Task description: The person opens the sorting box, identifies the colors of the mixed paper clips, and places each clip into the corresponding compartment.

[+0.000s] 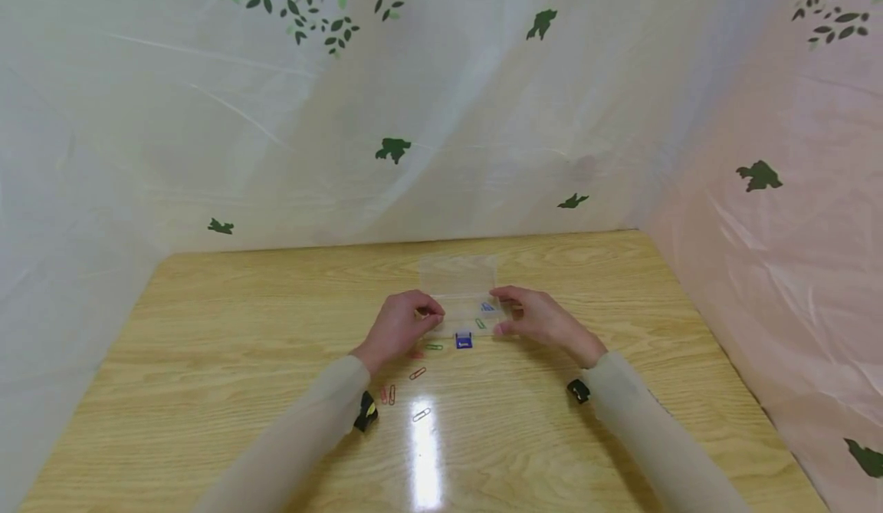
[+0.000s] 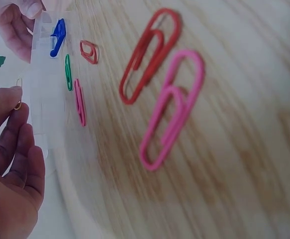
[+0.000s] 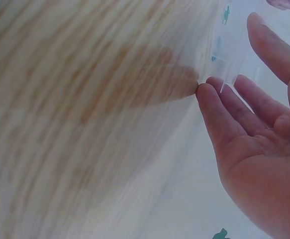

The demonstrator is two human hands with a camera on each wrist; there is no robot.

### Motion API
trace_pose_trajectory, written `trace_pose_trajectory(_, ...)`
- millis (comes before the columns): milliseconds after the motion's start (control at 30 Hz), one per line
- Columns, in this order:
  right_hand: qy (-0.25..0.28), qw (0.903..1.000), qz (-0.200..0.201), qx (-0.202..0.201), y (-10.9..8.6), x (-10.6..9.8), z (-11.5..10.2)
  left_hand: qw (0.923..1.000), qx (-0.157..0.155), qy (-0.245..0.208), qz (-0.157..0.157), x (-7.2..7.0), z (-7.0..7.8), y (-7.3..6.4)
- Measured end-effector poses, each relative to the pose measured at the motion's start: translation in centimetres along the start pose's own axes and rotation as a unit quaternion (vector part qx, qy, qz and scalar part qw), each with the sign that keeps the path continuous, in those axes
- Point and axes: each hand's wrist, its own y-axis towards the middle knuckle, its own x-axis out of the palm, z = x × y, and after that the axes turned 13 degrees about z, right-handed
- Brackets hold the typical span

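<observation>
A clear plastic box (image 1: 457, 327) with its lid (image 1: 457, 275) raised stands between the hands, a blue latch or label (image 1: 464, 340) on its front. My left hand (image 1: 407, 321) is over its left part and pinches a small yellow paper clip (image 2: 19, 105) between thumb and forefinger. At the right end, my right hand (image 1: 541, 317) touches the box with extended fingertips (image 3: 207, 92), its thumb apart from the fingers. A green paper clip (image 1: 480, 323) shows inside the right part of the box, near a blue-and-white marking (image 1: 487, 307).
On the wooden table (image 1: 276, 291), a green paper clip (image 1: 434, 347) and a pink one (image 2: 80, 102) lie before the box. Nearer lie a red clip (image 1: 418, 373), a pink-and-red pair (image 1: 388, 395) and a pale clip (image 1: 421, 415). Curtains (image 1: 310, 152) with leaf prints surround the table.
</observation>
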Motion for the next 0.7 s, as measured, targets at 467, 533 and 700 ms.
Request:
trace_pose_trajectory(467,-0.001,1.0000,-0.001,0.000,-0.09,0.04,-0.01,0.9997,0.008,0.023,-0.009,-0.28,0.14,-0.11)
trace_pose_trajectory(533,-0.003,1.0000,-0.001,-0.003,-0.14,0.02,0.03,0.9997,0.005,0.020,-0.012,-0.34,0.17,-0.18)
trace_pose_trajectory(700,-0.005,1.0000,0.001,-0.006,-0.09,0.04,0.18,0.9999,0.002,0.010,-0.013,-0.50,0.26,-0.45)
